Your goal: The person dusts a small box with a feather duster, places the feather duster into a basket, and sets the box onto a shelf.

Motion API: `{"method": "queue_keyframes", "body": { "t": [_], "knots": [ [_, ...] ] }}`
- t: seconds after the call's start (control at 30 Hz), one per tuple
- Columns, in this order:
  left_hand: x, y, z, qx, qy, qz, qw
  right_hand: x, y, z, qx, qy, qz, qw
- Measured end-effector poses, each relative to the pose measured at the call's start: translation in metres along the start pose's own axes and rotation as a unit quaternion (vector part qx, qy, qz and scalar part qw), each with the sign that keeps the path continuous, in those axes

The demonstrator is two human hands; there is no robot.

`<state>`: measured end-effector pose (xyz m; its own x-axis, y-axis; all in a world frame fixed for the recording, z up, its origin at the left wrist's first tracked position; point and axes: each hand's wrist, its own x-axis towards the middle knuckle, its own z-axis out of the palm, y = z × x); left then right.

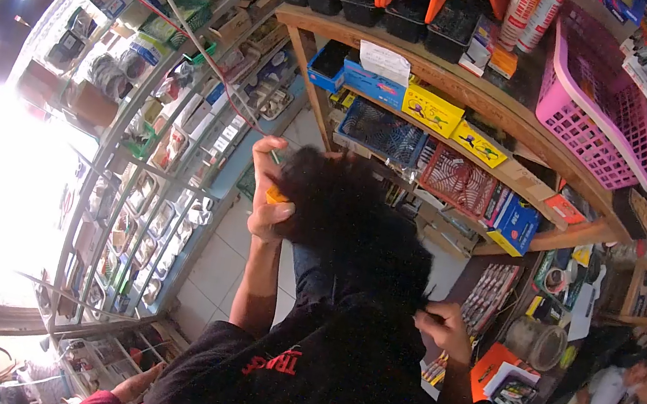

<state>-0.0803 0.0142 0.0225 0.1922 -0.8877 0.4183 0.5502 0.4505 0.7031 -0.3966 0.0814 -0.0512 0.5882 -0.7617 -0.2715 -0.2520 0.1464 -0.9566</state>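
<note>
A large, dark, shaggy bundle (352, 207), hair-like or feathery at its edges, spans the space between my hands. On its left side my left hand (266, 197) is closed, thumb and fingers curled round a small orange piece (277, 194). A bit of green shows near those fingertips. My right hand (446, 329) is closed at the bundle's lower right edge, where thin strands stick out; what lies inside its fingers is partly hidden. The bundle covers part of my black shirt and dark blue trousers.
Glass shelves (144, 198) packed with small goods stand left. Ahead, a wooden shelf (455, 79) holds boxes and a pink basket (586, 117). Another person's hand (137, 383) in a maroon sleeve is lower left. A person (598, 402) sits far right.
</note>
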Motion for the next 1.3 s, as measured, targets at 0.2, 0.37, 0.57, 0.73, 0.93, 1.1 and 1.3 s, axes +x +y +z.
{"method": "queue_keyframes", "body": {
  "t": [0.2,0.37,0.57,0.73,0.93,1.1,1.3],
  "knots": [
    [0.000,-0.010,-0.017,0.017,0.013,0.007,1.000,0.002,-0.007,-0.007,-0.011,0.053,0.006,0.999],
    [0.001,-0.019,-0.006,0.042,0.062,0.011,0.997,0.004,-0.027,-0.002,0.022,0.055,0.005,0.998],
    [0.014,-0.026,0.014,-0.264,0.100,-0.082,0.956,0.013,0.004,0.010,0.085,0.124,0.008,0.989],
    [-0.006,-0.058,0.002,-0.259,0.045,-0.080,0.961,0.022,0.013,0.021,0.021,0.080,-0.016,0.996],
    [-0.001,-0.057,-0.009,0.240,0.080,-0.060,0.965,0.024,0.021,0.026,0.054,0.072,-0.019,0.996],
    [0.008,-0.054,-0.011,-0.201,0.234,-0.195,0.931,0.027,0.025,0.024,0.061,0.090,0.027,0.994],
    [0.011,-0.052,0.001,-0.207,0.215,-0.212,0.931,0.029,0.028,0.027,0.021,0.160,0.014,0.987]
  ]
}}
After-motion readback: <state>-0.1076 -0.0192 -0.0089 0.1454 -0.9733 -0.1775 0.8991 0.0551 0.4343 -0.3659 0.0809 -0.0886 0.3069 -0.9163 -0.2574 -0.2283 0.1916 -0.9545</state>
